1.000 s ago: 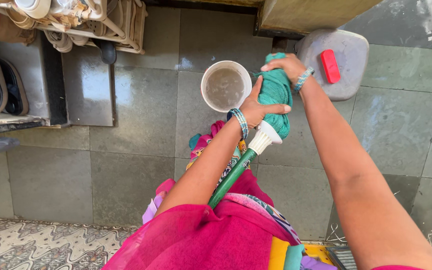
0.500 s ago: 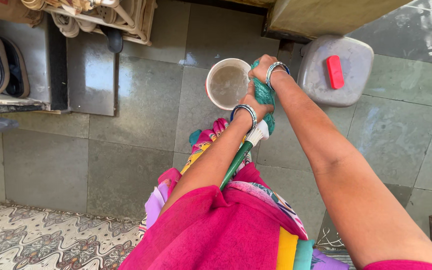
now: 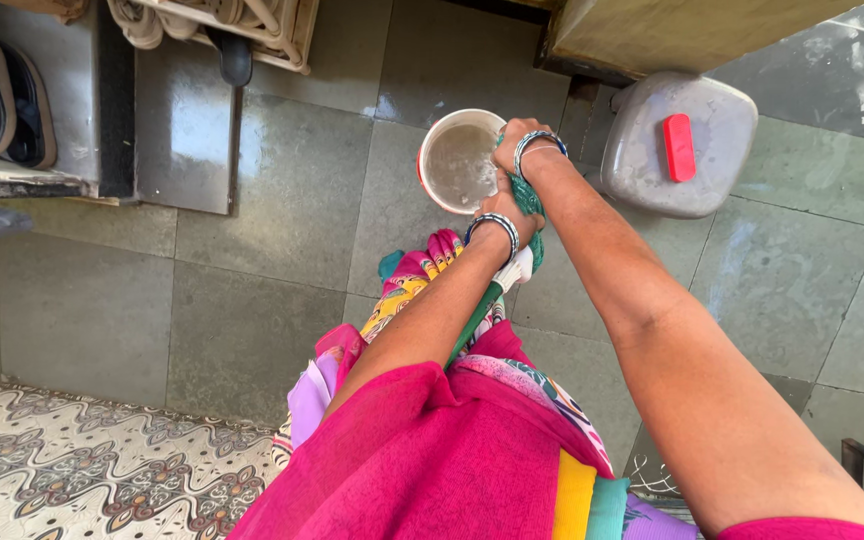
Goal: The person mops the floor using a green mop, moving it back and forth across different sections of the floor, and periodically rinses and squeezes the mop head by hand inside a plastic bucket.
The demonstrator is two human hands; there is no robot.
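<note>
both hands clamped on green mop head (image 3: pixel 528 200): right hand (image 3: pixel 514 140) above, left hand (image 3: pixel 508 205) below, wringing beside bucket (image 3: pixel 432 150). next likely: twist harder, drip into bucket.

Bucket (image 3: pixel 457 165) left of hands – jerrycan (image 3: pixel 677 145) right, shoes (image 3: pixel 2 100) far left

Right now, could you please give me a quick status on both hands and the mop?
Left hand and right hand both clamped on green mop cloth. Cloth held beside bucket of murky water. Grey container close on the right, not touching.
</note>
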